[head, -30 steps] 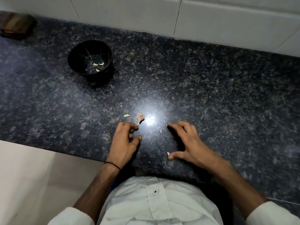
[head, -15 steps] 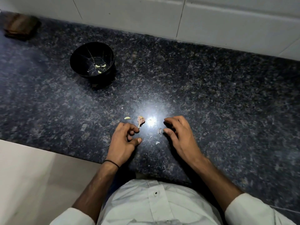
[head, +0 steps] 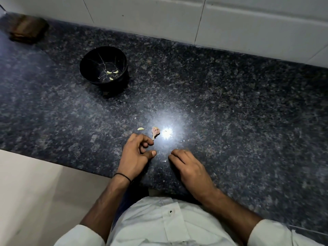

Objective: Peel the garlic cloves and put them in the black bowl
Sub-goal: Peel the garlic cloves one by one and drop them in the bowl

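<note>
The black bowl [head: 83, 68] stands on the dark granite counter, far left of my hands, with three peeled garlic cloves [head: 110, 72] inside. One pale peeled clove [head: 140, 128] lies on the counter just beyond my left hand. Beside it lies a pinkish unpeeled garlic piece [head: 155, 131]. My left hand [head: 135, 153] rests on the counter with fingers loosely curled and thumb out, nothing seen in it. My right hand [head: 190, 169] lies to its right, bent fingertips on the stone, holding nothing. A tiny skin scrap [head: 163, 161] sits between the hands.
A bright light reflection [head: 167, 134] glares on the counter [head: 230, 112] beside the garlic piece. A brown wooden block [head: 26, 30] sits at the far left corner. A white tiled wall [head: 177, 20] runs behind. The counter's front edge is under my wrists.
My right hand has slid back toward me and to the left, its fingers drawing together. My left hand has stayed where it was.
</note>
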`<action>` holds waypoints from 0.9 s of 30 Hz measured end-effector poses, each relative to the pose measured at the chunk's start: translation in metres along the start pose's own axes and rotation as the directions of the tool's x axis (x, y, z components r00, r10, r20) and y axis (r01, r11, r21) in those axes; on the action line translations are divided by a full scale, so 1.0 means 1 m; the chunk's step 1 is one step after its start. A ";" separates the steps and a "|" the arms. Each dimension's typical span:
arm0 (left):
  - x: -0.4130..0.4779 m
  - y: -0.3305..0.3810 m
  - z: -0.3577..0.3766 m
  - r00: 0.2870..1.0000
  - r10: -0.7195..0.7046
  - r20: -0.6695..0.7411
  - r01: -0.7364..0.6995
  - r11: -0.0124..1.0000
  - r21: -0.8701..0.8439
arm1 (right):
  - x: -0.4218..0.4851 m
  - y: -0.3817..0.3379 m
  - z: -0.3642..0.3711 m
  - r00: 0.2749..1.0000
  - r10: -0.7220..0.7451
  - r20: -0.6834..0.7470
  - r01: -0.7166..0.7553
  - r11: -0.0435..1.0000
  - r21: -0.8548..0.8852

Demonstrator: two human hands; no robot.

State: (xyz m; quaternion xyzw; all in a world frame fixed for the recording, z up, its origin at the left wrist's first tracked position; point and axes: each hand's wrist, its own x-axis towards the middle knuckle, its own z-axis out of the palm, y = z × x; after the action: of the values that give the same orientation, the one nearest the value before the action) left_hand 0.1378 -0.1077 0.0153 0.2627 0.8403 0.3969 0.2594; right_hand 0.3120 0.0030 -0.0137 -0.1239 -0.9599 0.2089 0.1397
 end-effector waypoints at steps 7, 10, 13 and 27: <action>-0.004 -0.004 -0.003 0.997 0.077 0.013 -0.077 0.997 -0.021 | 0.004 0.025 -0.004 0.974 -0.226 0.019 0.226 0.970 -0.090; -0.006 -0.008 -0.003 0.992 0.124 0.011 -0.124 0.992 -0.017 | 0.006 0.028 -0.004 0.967 -0.253 0.028 0.254 0.962 -0.097; -0.006 -0.010 -0.003 0.991 0.131 0.020 -0.131 0.991 -0.020 | 0.008 0.025 -0.003 0.969 -0.247 0.006 0.247 0.964 -0.102; 0.002 -0.016 -0.003 0.988 0.150 0.027 -0.149 0.988 -0.045 | 0.035 -0.015 -0.013 0.690 0.720 -0.070 -0.526 0.566 0.635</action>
State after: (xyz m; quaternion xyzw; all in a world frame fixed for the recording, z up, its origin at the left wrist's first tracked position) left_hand 0.1306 -0.1167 0.0038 0.3254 0.8056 0.4290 0.2472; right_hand 0.2811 0.0053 0.0120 -0.4441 -0.7055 0.4975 0.2399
